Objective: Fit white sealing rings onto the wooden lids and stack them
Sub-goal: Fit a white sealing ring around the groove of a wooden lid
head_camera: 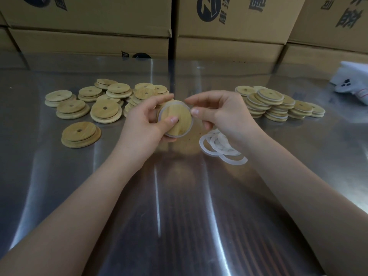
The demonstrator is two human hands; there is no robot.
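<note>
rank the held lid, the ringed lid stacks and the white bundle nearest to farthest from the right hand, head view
1. held lid, against the right hand, centre
2. ringed lid stacks, just right of it
3. white bundle, far right, back

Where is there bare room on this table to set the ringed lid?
Bare table lies in the near middle, between the forearms, and right of the loose rings. Crowded: plain lids at far left, ringed stacks at far right.

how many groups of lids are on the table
2: bare lids scattered on the left, ringed lids stacked on the right. The left hand and right hand hold another lid, hiding some bare ones.
</note>
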